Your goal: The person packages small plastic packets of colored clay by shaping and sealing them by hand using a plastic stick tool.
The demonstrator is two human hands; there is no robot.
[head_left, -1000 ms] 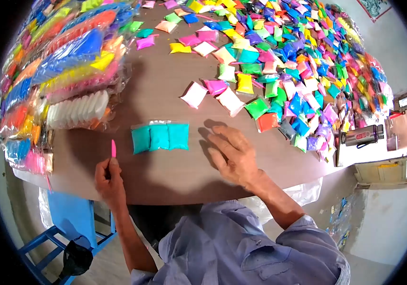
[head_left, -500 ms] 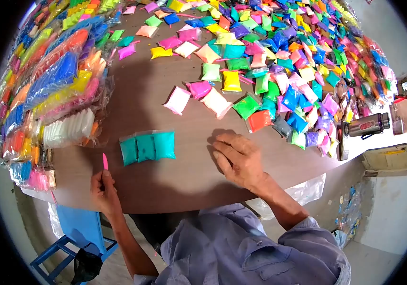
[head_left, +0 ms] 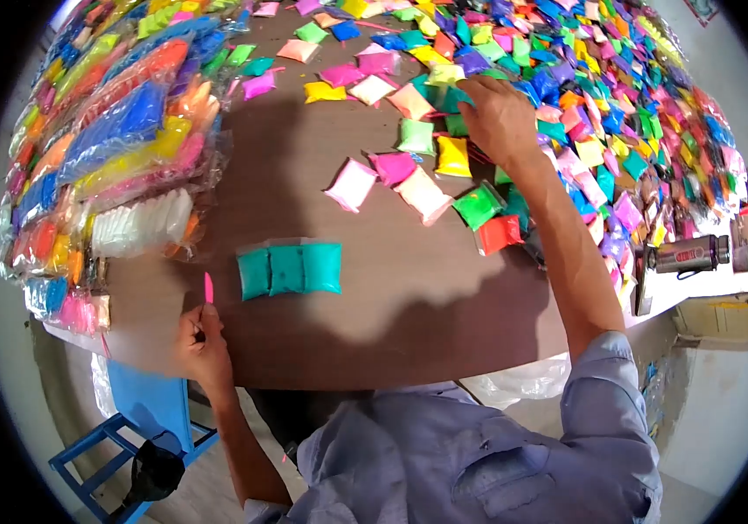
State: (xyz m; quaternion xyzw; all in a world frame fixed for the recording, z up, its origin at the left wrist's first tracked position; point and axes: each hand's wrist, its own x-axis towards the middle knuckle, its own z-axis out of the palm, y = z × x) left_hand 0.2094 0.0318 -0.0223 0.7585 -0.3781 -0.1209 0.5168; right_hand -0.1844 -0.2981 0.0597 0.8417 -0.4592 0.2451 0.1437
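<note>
Head view: a brown surface (head_left: 391, 271), its near edge curving in front of the person.
Clear bags (head_left: 116, 144): full of coloured pieces, heaped along the left edge of the surface.
Left hand (head_left: 205, 345): by the near left corner, its grip narrow, thumb and fingers pinching a slim pink stick (head_left: 209, 288) that points away from the near edge.
Teal packets (head_left: 287, 268): three side by side, touching, a little in from the near edge, just right of the stick.
Right hand (head_left: 498, 120): well in from the near edge, fingers bent down among packets; cannot tell whether its grip holds one.
Loose packets (head_left: 605, 131): many colours, spread across to the right edge.
Flask (head_left: 686, 255): metal, by the near right corner.
</note>
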